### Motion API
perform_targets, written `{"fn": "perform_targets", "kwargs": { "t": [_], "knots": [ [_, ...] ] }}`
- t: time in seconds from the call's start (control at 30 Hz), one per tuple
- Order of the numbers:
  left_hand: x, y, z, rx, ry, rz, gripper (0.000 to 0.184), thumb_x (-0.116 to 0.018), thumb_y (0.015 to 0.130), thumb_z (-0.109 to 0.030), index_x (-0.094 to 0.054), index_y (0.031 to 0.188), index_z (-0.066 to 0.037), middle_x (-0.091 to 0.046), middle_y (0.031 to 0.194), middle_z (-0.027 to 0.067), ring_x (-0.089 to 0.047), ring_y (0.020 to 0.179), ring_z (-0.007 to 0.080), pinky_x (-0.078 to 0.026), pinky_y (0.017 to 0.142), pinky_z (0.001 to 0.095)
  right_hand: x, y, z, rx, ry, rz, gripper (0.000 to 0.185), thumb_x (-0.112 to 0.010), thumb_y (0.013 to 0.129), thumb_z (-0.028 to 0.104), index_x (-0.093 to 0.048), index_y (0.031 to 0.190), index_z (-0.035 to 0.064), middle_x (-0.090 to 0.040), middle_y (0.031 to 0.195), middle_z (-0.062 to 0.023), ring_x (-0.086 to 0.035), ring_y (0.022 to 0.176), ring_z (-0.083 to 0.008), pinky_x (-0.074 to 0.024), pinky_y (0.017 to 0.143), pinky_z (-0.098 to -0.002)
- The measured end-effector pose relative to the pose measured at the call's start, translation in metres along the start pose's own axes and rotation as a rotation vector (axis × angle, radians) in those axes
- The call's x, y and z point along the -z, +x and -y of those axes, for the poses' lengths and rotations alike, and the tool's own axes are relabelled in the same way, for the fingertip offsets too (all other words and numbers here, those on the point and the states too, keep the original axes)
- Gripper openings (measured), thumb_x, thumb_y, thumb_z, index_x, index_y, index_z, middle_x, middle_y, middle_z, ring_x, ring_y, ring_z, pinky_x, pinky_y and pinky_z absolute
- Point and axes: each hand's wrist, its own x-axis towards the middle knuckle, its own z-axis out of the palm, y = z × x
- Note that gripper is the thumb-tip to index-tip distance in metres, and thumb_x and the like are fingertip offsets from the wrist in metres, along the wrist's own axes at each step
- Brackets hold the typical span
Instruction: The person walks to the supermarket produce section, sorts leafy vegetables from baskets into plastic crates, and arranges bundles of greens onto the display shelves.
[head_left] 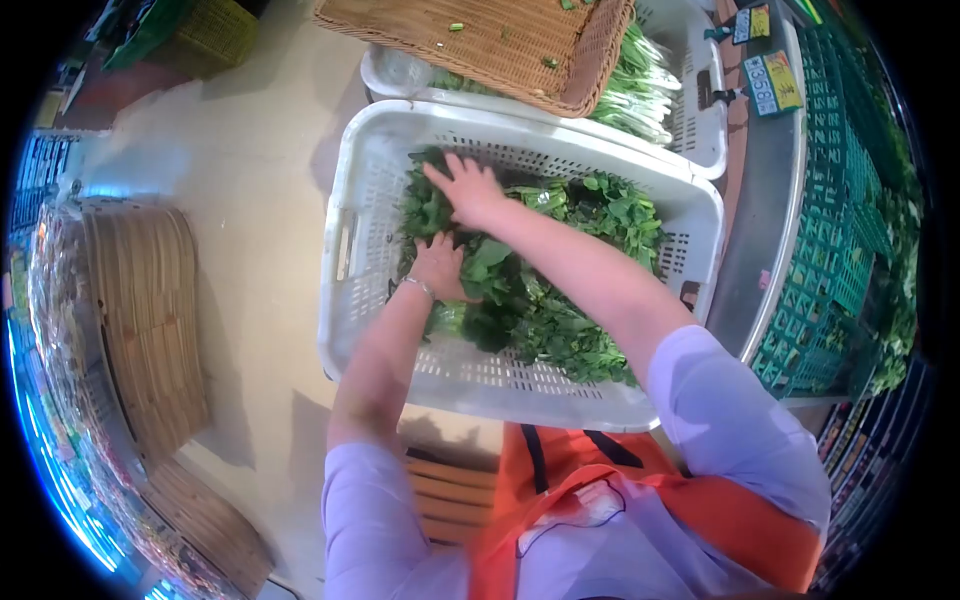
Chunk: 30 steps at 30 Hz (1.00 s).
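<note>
A white perforated plastic crate [345, 200] holds bunches of leafy greens [575, 330], some in clear wrap. My left hand [438, 266], with a bracelet at the wrist, rests on dark green leaves at the crate's left side, fingers spread. Just beyond it, my right hand [472, 192] lies on the same leaves [428, 205] near the far left corner, its fingers also apart. Neither hand is closed around a bunch. The leaves under both palms are hidden.
A brown wicker tray [480, 45] with leaf scraps sits over a second white crate [708, 120] of white-stemmed greens [640, 95]. Price tags [773, 82] and green plastic crates [810, 220] stand at right. A wooden-sided display [150, 310] lines the left, across the floor [245, 180].
</note>
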Motion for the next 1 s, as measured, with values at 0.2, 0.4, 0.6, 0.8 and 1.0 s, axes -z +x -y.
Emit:
{"fn": "perform_targets", "kwargs": {
  "t": [0.2, 0.4, 0.6, 0.8, 1.0],
  "knots": [
    [0.013, -0.01, -0.007, 0.031, -0.157, -0.058, 0.113, -0.069, 0.052, -0.068, -0.034, 0.134, 0.002, -0.013, 0.146, 0.0203, -0.015, 0.135, 0.0351, -0.02, 0.103, 0.0592, -0.07, 0.029, 0.002, 0.098, -0.04, -0.01, 0.072, -0.064, 0.072, 0.016, -0.033, 0.138, 0.0175, -0.024, 0.144, -0.0148, -0.028, 0.128, -0.0381, -0.027, 0.101, -0.0585],
    [-0.015, -0.038, -0.011, 0.167, -0.653, -0.334, 0.106, -0.075, 0.056, -0.057, -0.032, 0.133, 0.0, -0.019, 0.142, 0.0188, -0.02, 0.131, 0.034, -0.026, 0.104, 0.0456, 0.004, -0.027, -0.015, 0.143, 0.744, -0.432, 0.069, -0.062, 0.078, 0.02, -0.03, 0.138, 0.0109, -0.038, 0.139, -0.0134, -0.03, 0.131, -0.0264, -0.0256, 0.108, -0.0357],
    [0.023, -0.101, -0.073, 0.32, -1.949, -0.339, 0.062, -0.068, 0.08, -0.033, -0.045, 0.126, 0.001, -0.052, 0.121, 0.0094, -0.048, 0.108, 0.0143, -0.039, 0.091, 0.0285, 0.0, -0.169, -0.007, -0.075, 0.98, 0.138, 0.101, -0.072, 0.071, 0.036, -0.009, 0.142, 0.0011, -0.023, 0.143, -0.0222, -0.027, 0.132, -0.0307, -0.024, 0.108, -0.0385],
    [0.035, -0.132, -0.125, 0.396, -2.33, -0.236, 0.061, -0.058, 0.087, -0.036, -0.037, 0.132, -0.001, -0.04, 0.134, 0.0084, -0.04, 0.121, 0.0185, -0.035, 0.096, 0.029, 0.002, -0.179, -0.008, -0.088, 1.031, 0.192, 0.097, -0.075, 0.065, 0.024, -0.018, 0.14, 0.0011, -0.031, 0.138, -0.0207, -0.035, 0.125, -0.0312, -0.0293, 0.106, -0.0403],
    [0.026, -0.144, -0.154, 0.406, -1.849, -0.449, 0.068, -0.063, 0.083, -0.029, -0.032, 0.134, 0.005, -0.034, 0.137, 0.0207, -0.035, 0.126, 0.0295, -0.032, 0.101, 0.0371, 0.045, -0.158, -0.029, 0.039, 0.428, -0.147, 0.083, -0.066, 0.064, 0.011, -0.029, 0.138, 0.0161, -0.033, 0.137, -0.0195, -0.034, 0.126, -0.0332, -0.0312, 0.104, -0.0413]
  ]
}}
